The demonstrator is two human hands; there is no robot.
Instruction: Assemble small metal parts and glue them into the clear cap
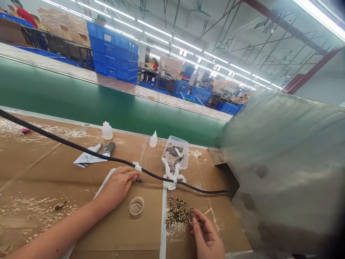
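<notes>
My left hand (118,185) rests on the cardboard, its fingers drawn together at a small dark patterned piece (139,180). Between the fingers of my right hand (207,235) is a thin wooden stick (208,211). Another small patterned piece (192,211) is at those fingertips; whether they grip it is unclear. A heap of small black, yellow and red pieces (178,212) lies just left of my right hand. Between the hands stands a small clear round dish (136,207).
A black cable (107,156) crosses above the cardboard worktop (129,237), with white ties on it. Two white squeeze bottles (107,131) and a clear plastic box (183,145) stand behind. A metal housing (285,172) blocks the right; a green conveyor belt (88,99) runs beyond.
</notes>
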